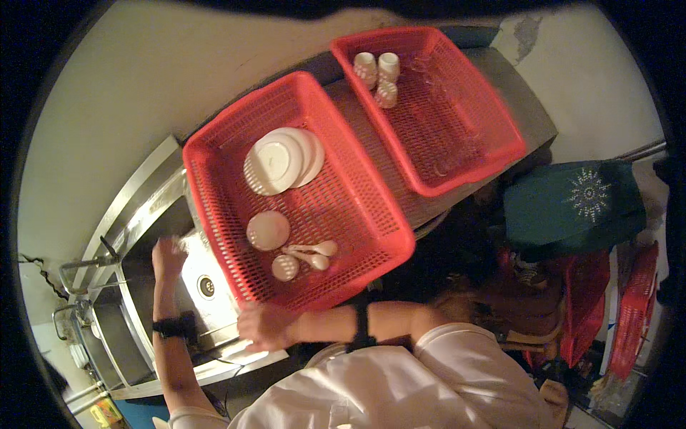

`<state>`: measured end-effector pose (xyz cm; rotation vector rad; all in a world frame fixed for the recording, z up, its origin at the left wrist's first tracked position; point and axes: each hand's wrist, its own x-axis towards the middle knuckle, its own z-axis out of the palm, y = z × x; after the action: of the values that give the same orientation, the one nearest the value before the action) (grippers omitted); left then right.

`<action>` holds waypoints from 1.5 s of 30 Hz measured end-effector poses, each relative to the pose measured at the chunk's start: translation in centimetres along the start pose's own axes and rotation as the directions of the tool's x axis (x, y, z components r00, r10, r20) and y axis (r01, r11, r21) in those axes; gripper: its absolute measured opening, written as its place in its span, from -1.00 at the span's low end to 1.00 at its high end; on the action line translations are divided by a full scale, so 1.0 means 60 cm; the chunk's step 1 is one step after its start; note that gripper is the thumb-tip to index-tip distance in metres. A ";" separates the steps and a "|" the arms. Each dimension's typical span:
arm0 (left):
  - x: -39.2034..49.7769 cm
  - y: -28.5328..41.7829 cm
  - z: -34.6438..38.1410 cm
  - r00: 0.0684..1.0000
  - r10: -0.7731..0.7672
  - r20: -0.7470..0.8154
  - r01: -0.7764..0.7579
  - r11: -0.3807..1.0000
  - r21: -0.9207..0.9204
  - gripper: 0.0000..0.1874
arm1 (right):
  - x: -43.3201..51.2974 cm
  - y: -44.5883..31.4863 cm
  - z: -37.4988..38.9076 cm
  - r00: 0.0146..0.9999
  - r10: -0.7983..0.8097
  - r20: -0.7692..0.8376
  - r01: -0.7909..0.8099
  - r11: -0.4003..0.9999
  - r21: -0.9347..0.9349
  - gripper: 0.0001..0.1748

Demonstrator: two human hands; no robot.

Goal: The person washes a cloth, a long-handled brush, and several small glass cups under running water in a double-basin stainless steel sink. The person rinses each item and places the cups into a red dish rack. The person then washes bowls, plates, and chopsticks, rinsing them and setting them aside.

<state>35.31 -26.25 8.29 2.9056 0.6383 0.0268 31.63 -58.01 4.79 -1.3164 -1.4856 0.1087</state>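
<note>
My left hand (169,258) is over the stainless steel sink basin (206,316), blurred, and whether it holds anything is unclear. At the near corner of a red plastic basket (353,257), my right hand (262,325) is close to or on the rim, its fingers blurred. Inside that basket lie several overlapping white plates (273,163), a small round dish (268,230), a smaller round piece (285,267) and white spoons (316,248). A second red basket (471,96) stands further right, with upturned white cups (388,67) in its far left corner and clear, glass-like items.
A faucet (88,263) stands at the sink's back left edge, beside another basin (120,343). Both baskets rest on a ribbed counter (359,115). A dark green cloth-like cover (573,206), a wooden chair (530,338) and more red baskets (635,311) are to the right.
</note>
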 end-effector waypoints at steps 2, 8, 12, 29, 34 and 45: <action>0.061 0.221 -0.022 0.949 0.276 -0.151 -0.311 0.896 -0.316 -0.77 | -0.054 0.018 -0.142 0.975 0.123 -0.187 -0.141 0.987 -0.083 -0.75; 0.129 0.838 0.099 0.571 0.821 -0.008 -0.698 0.481 -0.530 -0.74 | -0.308 -0.008 -0.438 0.469 0.505 -0.724 -0.796 0.598 -0.099 -0.80; 0.111 1.031 0.269 0.628 0.671 0.394 -0.664 0.726 -0.178 -0.82 | -0.434 -0.071 -0.469 0.247 0.513 -0.822 -0.925 0.377 -0.043 -0.82; 0.014 0.912 0.209 0.331 0.843 0.423 -0.879 0.439 -0.188 -0.75 | -0.400 -0.062 -0.420 0.495 0.649 -0.578 -0.856 0.478 -0.196 -0.82; -0.132 0.641 0.023 0.572 0.820 -0.002 -0.816 0.569 -0.099 -0.88 | -0.306 -0.072 -0.338 0.521 0.629 -0.577 -0.851 0.436 -0.292 -0.86; -0.721 -0.195 -0.088 0.991 -0.113 0.068 0.129 0.942 -0.310 -0.79 | 0.115 -0.162 0.182 0.839 0.520 -0.159 -0.544 0.807 -0.230 -0.81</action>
<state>-9.11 -33.02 12.35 2.5497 0.7293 0.0373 18.80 -50.58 11.21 -1.9157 -1.0379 0.2170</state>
